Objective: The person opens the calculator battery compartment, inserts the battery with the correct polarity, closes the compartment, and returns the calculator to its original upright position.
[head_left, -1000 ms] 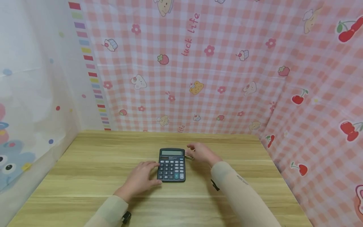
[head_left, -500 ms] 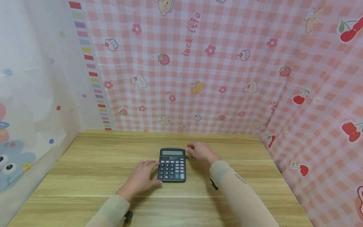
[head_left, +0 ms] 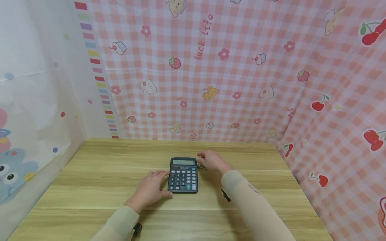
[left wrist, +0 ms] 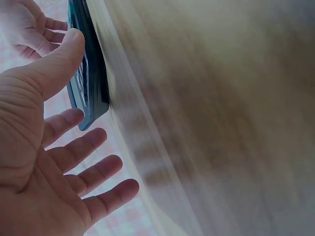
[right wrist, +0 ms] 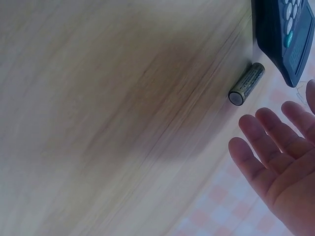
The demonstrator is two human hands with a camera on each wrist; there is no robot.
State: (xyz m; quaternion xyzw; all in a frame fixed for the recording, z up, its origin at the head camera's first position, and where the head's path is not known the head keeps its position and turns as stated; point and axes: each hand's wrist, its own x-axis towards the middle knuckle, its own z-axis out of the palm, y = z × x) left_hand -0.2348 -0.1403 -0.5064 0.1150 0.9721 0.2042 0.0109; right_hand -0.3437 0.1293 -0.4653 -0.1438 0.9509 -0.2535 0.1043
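Observation:
A dark calculator (head_left: 183, 175) with grey and green keys lies flat on the table, its screen lit with a 0. Along its left side is my left hand (head_left: 149, 187), with the thumb by the lower left corner and fingers spread in the left wrist view; the fingertips are at the edge, and contact is hard to tell. My right hand (head_left: 213, 160) hovers by the upper right corner, its fingers loosely extended and holding nothing in the right wrist view. Below that hand a small cylindrical battery (right wrist: 246, 84) lies beside the calculator's right edge.
The wood-grain table (head_left: 99, 187) runs back to a pink checked curtain (head_left: 193, 100). White cloth with coloured dots (head_left: 36, 83) borders the left side, and cherry-printed checked cloth (head_left: 340, 134) the right.
My right hand and forearm have shifted very slightly left, closer to the calculator's upper right corner. The left hand stays by the calculator's left edge; calculator and battery lie as before.

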